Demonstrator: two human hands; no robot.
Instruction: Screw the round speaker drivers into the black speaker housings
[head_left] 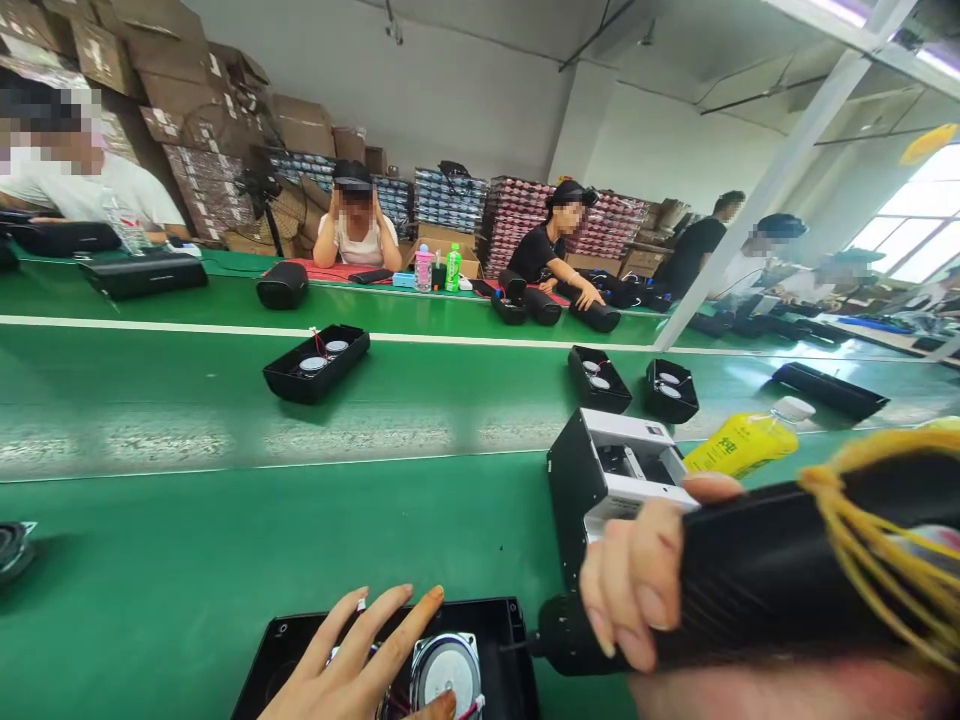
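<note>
Black tool apparently wrapped in right grip.

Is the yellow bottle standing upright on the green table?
No, the yellow bottle lies on its side on the green table, its white cap pointing right, just behind the black tool gripped by the right hand.
</note>
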